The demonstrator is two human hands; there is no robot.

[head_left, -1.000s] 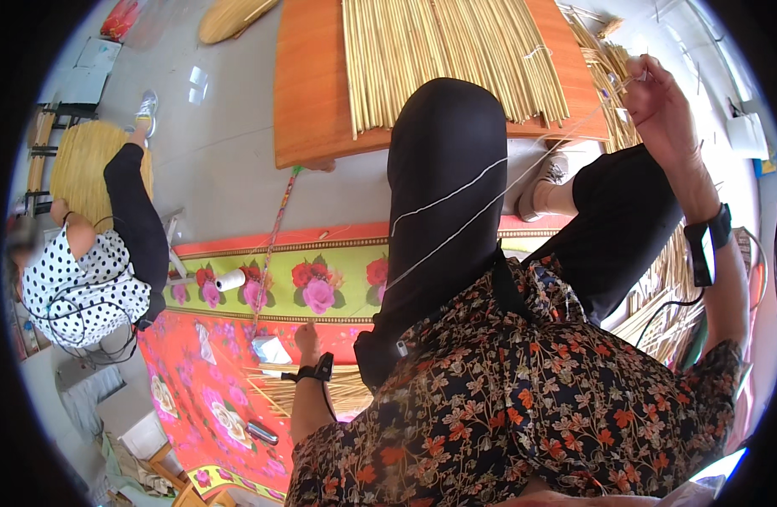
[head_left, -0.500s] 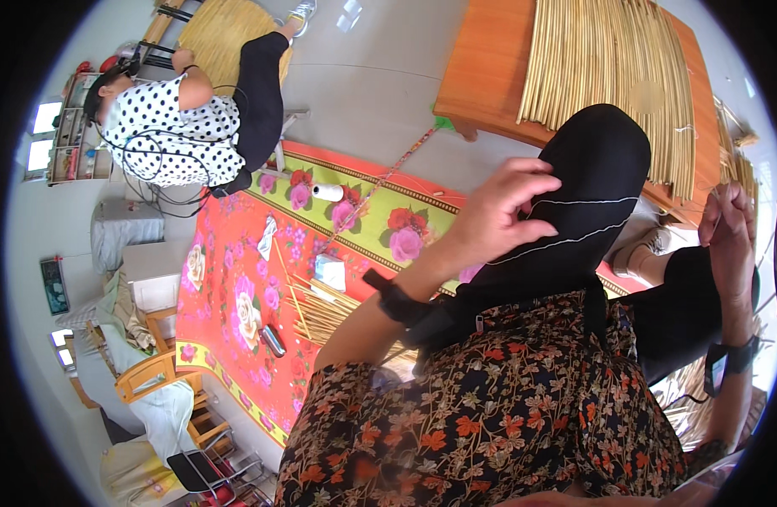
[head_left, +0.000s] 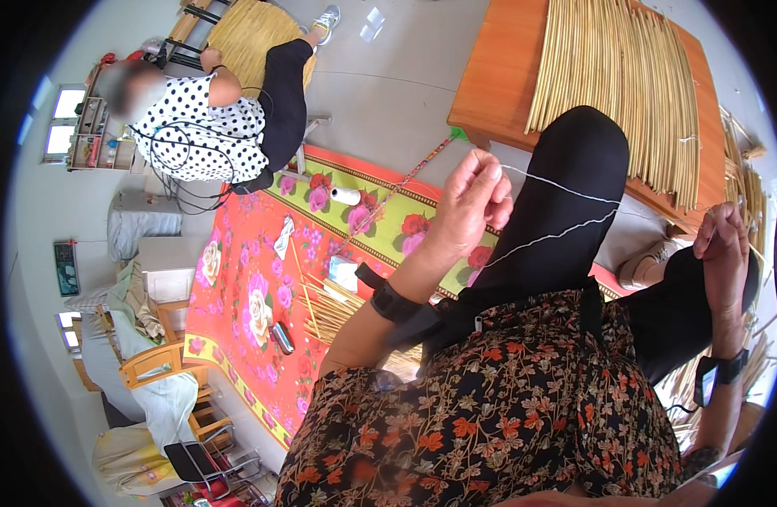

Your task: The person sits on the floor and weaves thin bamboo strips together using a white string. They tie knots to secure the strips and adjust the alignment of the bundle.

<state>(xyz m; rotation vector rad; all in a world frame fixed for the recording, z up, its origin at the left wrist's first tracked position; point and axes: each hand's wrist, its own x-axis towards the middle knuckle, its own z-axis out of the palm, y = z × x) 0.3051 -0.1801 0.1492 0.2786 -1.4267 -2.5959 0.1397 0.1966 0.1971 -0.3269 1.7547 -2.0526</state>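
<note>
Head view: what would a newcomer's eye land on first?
Probably the white thread, pinched in the left fingers and showing bright against the black knee. Next, the red floral mat spread left of centre, and the pale stalks lined up on the orange table, upper right.

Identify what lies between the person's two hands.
In the head view, the black-trousered knee lies between the left hand and the right hand, with white thread running across it.
</note>
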